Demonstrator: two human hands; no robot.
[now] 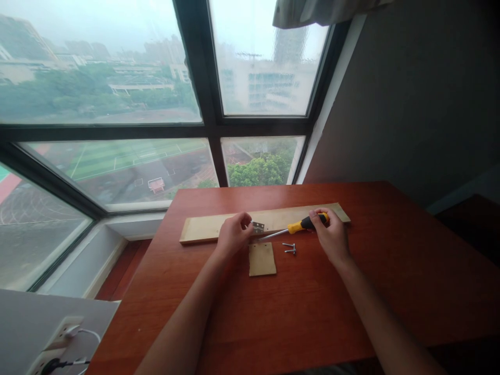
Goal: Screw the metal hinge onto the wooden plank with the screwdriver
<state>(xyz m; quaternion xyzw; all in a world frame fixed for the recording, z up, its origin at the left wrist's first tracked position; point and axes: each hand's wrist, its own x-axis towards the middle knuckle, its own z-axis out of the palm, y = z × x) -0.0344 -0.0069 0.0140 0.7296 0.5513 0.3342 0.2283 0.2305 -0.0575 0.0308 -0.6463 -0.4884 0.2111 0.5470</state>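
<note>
Two forearms (186, 307) reach forward, left hand (233, 232) pinching hinge (258, 227), right hand (332, 232) gripping screwdriver (296, 227).

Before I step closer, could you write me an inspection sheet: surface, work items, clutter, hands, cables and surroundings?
Surface: reddish-brown table, faintly reflective.
Work items: long board lying across the table; metal plate seen against it; small board nearer the person; loose screws right of that.
Clutter: nothing seen.
Hands: right hand grips the screwdriver; left hand is at the metal plate, exact grip unclear.
Cables: white plug and black plug at wall sockets, lower left.
Surroundings: large windows, curtain above, dim wall on the right.
</note>
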